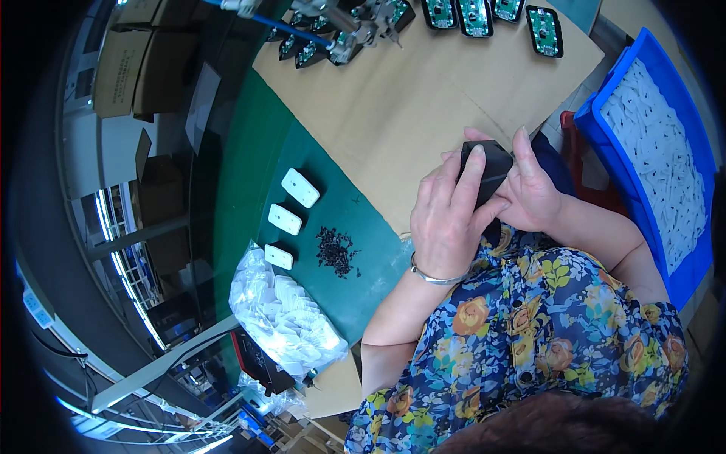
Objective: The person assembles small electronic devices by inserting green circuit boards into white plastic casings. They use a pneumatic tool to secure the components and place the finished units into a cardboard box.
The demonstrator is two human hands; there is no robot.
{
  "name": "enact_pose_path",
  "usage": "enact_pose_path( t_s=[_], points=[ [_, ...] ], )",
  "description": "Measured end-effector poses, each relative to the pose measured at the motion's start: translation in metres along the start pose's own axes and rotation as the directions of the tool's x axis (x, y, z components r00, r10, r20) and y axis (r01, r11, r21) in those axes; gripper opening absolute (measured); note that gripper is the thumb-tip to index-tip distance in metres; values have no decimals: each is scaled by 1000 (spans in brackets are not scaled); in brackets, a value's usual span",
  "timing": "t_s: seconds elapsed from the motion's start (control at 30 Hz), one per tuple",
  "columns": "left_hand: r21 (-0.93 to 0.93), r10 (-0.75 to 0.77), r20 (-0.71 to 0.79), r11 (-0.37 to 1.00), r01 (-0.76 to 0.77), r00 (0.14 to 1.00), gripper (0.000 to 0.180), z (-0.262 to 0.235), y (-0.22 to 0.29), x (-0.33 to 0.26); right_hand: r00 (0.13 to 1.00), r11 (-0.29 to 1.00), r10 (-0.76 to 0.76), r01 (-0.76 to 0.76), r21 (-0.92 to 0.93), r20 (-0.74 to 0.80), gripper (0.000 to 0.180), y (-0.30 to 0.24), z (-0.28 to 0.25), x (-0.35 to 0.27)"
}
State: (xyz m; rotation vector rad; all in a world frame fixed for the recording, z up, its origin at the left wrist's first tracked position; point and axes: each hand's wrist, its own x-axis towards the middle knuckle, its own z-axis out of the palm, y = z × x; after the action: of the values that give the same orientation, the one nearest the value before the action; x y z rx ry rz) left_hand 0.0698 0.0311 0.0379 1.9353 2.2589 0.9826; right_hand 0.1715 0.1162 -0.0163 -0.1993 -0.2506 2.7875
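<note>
In front of my chest I hold a black plastic casing point(495, 168) between both hands, over the near edge of the cardboard sheet. My left hand point(448, 216), with a metal bangle at its wrist, lies over the casing's left side with its fingers curled on it. From the right, my right hand point(535, 193) cups the same casing, one digit sticking up beside it. The casing's underside and its lower part are hidden by my hands. Green circuit boards in black shells point(546, 32) lie at the far edge of the cardboard point(378, 129).
Three white box-shaped parts point(300, 188) and a pile of small black pieces point(336, 251) lie on the green table point(374, 291) at left. Nearer is a clear bag of white parts point(283, 310). A blue bin point(692, 284) of white pieces stands right. A metal fixture point(363, 34) overhangs the back.
</note>
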Motion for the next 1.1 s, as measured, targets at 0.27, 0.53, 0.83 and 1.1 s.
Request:
enact_pose_path(
  t_s=[0.27,0.53,0.83,1.1],
  points=[
    [-915,-422,336,65,397,842,64,-14,-13,-23,976,338,-30,213,-917,216,57,-3,25,-2],
    [-959,-478,210,70,275,853,50,-1,-15,-36,970,99,-80,237,-966,230,52,16,23,-7],
    [-953,-553,241,20,302,797,42,6,-20,-44,980,-31,-31,195,-980,196,52,14,26,-8],
    [-945,-546,295,-43,325,784,38,-3,-23,-53,557,-159,-476,707,-689,681,44,-120,132,77]
  ],
)
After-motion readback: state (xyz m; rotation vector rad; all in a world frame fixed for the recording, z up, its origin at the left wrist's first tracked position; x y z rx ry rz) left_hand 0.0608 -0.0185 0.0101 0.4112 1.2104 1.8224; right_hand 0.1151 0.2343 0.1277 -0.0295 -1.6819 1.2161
